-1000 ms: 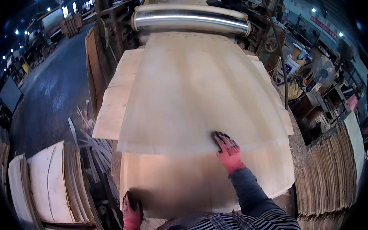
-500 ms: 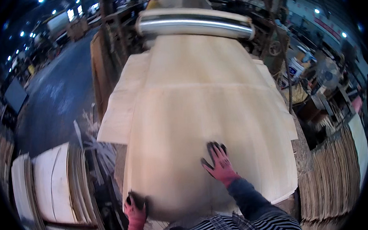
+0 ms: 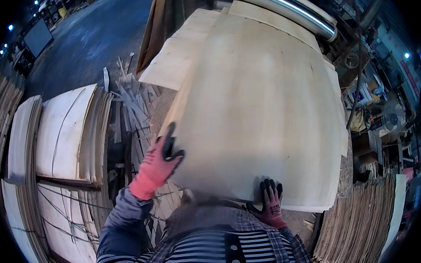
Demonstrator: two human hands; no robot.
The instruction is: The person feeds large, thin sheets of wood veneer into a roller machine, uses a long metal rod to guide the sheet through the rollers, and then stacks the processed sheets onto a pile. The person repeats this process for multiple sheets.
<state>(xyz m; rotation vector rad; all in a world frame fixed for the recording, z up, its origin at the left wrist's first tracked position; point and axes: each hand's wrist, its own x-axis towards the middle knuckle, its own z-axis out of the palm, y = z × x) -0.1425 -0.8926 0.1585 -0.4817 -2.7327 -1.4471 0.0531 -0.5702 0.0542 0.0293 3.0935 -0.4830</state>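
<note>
A broad stack of pale wood veneer sheets (image 3: 256,105) lies in front of me, with the top sheet reaching almost to a shiny metal roller (image 3: 304,14). My left hand (image 3: 154,170), in a pink glove with black fingers, is at the left edge of the stack. Its thumb and fingers are apart; whether it touches the edge I cannot tell. Flat on the near edge of the top sheet lies my right hand (image 3: 271,202), gloved the same way, fingers stretched forward and thumb out to the side.
Bundled veneer stacks (image 3: 60,134) stand at the left, beside scattered wood strips (image 3: 133,104). Another upright stack (image 3: 355,219) is at the lower right. A fan (image 3: 393,117) stands farther right. Dark floor (image 3: 89,40) stretches away at the far left.
My view has turned and tipped downward. My left hand has moved forward along the left edge; my right hand has drawn back to the near edge. The cross seam is now nearer the roller.
</note>
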